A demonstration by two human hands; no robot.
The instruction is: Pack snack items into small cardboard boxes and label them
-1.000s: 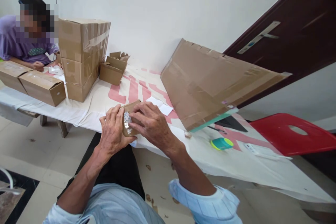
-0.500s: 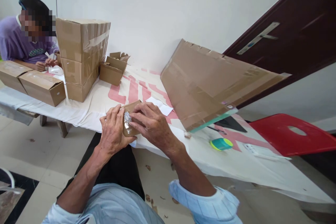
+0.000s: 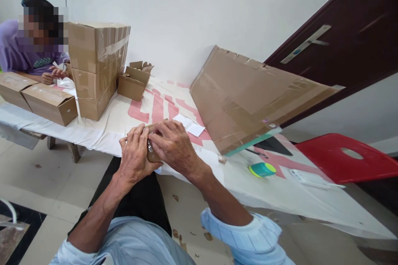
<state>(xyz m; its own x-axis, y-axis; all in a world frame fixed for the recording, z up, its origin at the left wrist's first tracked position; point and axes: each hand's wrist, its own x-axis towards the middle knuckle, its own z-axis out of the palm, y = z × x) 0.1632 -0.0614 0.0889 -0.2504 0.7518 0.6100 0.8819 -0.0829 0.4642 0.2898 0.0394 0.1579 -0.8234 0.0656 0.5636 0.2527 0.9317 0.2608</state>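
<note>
My left hand (image 3: pixel 133 151) is closed around the left edge of a small brown cardboard piece (image 3: pixel 153 157), with the thumb along its lower edge. On the face of the cardboard lies a shiny clear plastic piece (image 3: pixel 150 147), mostly hidden by fingers. My right hand (image 3: pixel 176 145) reaches over from the right, its fingers curled and pinching at the plastic. Both hands are over my lap at the table's front edge. Whether the cardboard is a flat card or a thin box, I cannot tell.
On the cloth-covered table (image 3: pixel 105 134), stacked cartons (image 3: pixel 90 87) and an open box (image 3: pixel 133 85) stand left. A large cardboard panel (image 3: pixel 248 95) leans at right, near a teal-and-yellow container (image 3: pixel 262 169) and a red chair (image 3: pixel 345 158). A person (image 3: pixel 34 58) sits far left.
My right hand has shifted left and curled further over the cardboard, covering most of the clear plastic piece that showed before. My left hand keeps nearly the same hold.
</note>
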